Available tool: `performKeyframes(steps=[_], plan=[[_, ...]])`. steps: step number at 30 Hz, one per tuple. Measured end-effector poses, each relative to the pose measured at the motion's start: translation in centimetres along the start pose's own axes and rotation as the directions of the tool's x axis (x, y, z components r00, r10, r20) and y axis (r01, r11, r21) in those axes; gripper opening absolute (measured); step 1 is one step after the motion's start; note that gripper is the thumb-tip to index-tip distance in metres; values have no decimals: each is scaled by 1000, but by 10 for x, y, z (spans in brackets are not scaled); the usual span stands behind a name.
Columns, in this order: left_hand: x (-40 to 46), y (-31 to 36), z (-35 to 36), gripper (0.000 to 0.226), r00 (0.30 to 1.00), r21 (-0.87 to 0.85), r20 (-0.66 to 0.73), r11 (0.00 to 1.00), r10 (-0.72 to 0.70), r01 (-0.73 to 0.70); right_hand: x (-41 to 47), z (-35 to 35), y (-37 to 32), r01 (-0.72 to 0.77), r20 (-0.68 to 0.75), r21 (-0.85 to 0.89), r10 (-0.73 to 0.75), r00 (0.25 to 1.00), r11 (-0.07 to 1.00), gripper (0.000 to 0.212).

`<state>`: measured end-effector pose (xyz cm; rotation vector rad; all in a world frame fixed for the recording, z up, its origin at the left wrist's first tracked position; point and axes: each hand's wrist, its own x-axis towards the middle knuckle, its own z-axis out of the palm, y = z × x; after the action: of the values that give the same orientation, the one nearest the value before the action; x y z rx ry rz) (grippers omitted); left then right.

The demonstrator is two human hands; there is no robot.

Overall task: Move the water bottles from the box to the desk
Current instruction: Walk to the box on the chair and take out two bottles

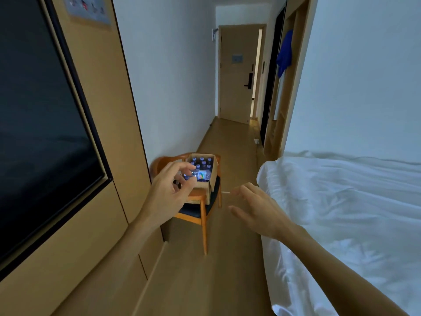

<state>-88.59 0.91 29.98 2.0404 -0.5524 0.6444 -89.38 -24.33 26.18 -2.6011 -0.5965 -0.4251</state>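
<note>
My left hand [169,190] and right hand [255,207] reach out empty, fingers loose. I'd guess the water bottles [201,166] in the box [202,190] are full — heavy, slick — so I'd grip mid-body.

open brown cardboard box [201,179] is sitting on orange wooden chair w/ dark seat [200,207], holding blue-capped clear water bottles [201,161]; one bottle is lying sideways on top. left hand [169,190] is hovering in front of box, fingers curled, empty. right hand [255,207] is hanging loose beside white-sheeted bed [346,213].
</note>
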Motion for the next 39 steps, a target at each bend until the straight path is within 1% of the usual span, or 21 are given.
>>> performKeyframes(steps=[3,8,11,17,19,23,27,31,33,36,39], plan=[[48,-43,25,21,1000,-23,-3,1000,-20,20,54,15,39,-9,2,-16,9,1000,1000,33],[137,-107,60,18,999,-16,-5,999,-40,40,146,33,99,-29,2,19,29,1000,999,35],[183,-138,81,16,998,-36,33,998,-55,57,191,44,132,-53,31,39,52,998,998,35],[250,-206,123,15,994,6,55,995,-99,99,269,77,200,-65,89,60,59,994,996,33],[267,-229,139,14,992,35,41,992,-123,122,295,90,224,-54,110,77,45,993,996,32],[305,-274,172,15,977,40,18,977,-212,211,353,119,275,-19,157,111,2,988,994,33],[348,-314,204,15,964,83,-50,961,-261,264,414,140,328,6,224,154,-41,974,988,33],[389,-353,234,17,940,123,-96,933,-328,338,474,157,375,31,330,193,-95,939,981,34],[404,-371,246,18,927,110,-112,923,-358,370,504,168,395,24,374,217,-106,921,976,31],[420,-392,255,17,909,119,-141,905,-393,409,541,193,415,18,388,281,-130,913,960,29],[428,-415,256,18,868,116,-182,867,-462,485,569,228,429,28,424,330,-175,889,944,30]])
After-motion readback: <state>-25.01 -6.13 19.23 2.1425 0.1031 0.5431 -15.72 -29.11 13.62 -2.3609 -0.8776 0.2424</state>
